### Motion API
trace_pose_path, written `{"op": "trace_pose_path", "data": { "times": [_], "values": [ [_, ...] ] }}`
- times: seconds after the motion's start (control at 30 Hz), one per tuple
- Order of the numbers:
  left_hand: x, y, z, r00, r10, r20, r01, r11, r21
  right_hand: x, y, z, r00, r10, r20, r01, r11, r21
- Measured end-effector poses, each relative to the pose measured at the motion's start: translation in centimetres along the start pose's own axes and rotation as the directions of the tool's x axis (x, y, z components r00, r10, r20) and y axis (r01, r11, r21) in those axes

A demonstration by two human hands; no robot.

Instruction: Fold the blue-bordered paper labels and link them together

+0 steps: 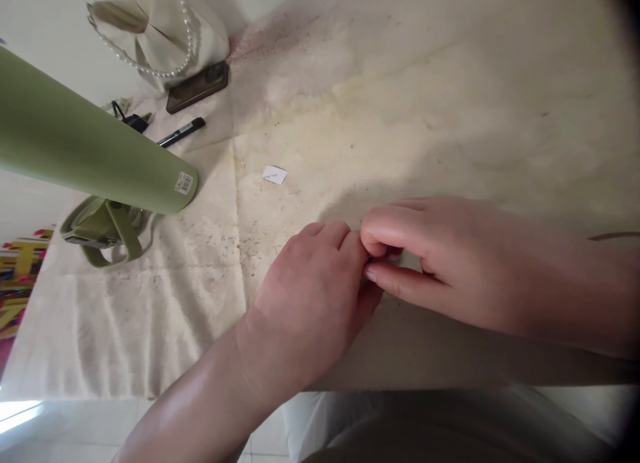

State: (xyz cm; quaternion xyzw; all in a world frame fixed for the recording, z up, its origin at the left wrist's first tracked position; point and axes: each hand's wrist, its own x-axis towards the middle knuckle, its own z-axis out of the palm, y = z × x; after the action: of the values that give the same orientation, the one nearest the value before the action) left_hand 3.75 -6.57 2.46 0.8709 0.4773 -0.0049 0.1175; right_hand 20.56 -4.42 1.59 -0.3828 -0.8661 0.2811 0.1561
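Observation:
Over the near side of the cloth-covered table, my left hand (pixel 315 293) and my right hand (pixel 425 249) meet at the fingertips. The left hand is closed, its back toward me and its fingers curled under. My right thumb and index finger pinch at the left hand's fingertips. A small dark bit shows between them, too hidden to name. Beyond the hands lies a small white paper slip (pixel 275 175) with faint print, touched by neither hand.
A tall green tumbler (pixel 95 143) stands at the left, with a green handled lid (pixel 107 233) beside it. Behind are a black pen (pixel 183 132), a phone (pixel 197 87) and a cream bag (pixel 160 36) with a pearl strap. The tablecloth (pixel 150 316) is wrinkled near its front-left edge.

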Motion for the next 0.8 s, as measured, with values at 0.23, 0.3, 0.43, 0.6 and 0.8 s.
{"op": "trace_pose_path", "data": {
  "times": [0.23, 0.3, 0.43, 0.6, 0.8],
  "values": [
    [-0.08, 0.14, -0.16, 0.999, 0.003, 0.036, -0.003, 1.000, 0.003, 0.06, -0.37, -0.27, 0.998, 0.021, 0.059, -0.020, 1.000, -0.022],
    [-0.12, 0.20, -0.21, 0.999, 0.003, 0.041, -0.003, 1.000, 0.006, 0.07, -0.42, -0.27, 0.998, 0.016, 0.056, -0.014, 1.000, -0.028],
    [-0.15, 0.25, -0.30, 0.999, 0.019, 0.040, -0.019, 1.000, 0.004, 0.08, -0.38, -0.27, 0.999, 0.012, 0.051, -0.010, 0.999, -0.037],
    [-0.15, 0.26, -0.34, 0.999, 0.018, 0.041, -0.018, 1.000, 0.003, 0.12, -0.28, -0.27, 0.999, -0.001, 0.053, 0.002, 1.000, -0.024],
    [-0.15, 0.32, -0.28, 0.999, 0.044, 0.013, -0.045, 0.998, 0.034, 0.01, -0.22, -0.19, 0.998, -0.016, 0.055, 0.018, 0.999, -0.029]
  ]
}}
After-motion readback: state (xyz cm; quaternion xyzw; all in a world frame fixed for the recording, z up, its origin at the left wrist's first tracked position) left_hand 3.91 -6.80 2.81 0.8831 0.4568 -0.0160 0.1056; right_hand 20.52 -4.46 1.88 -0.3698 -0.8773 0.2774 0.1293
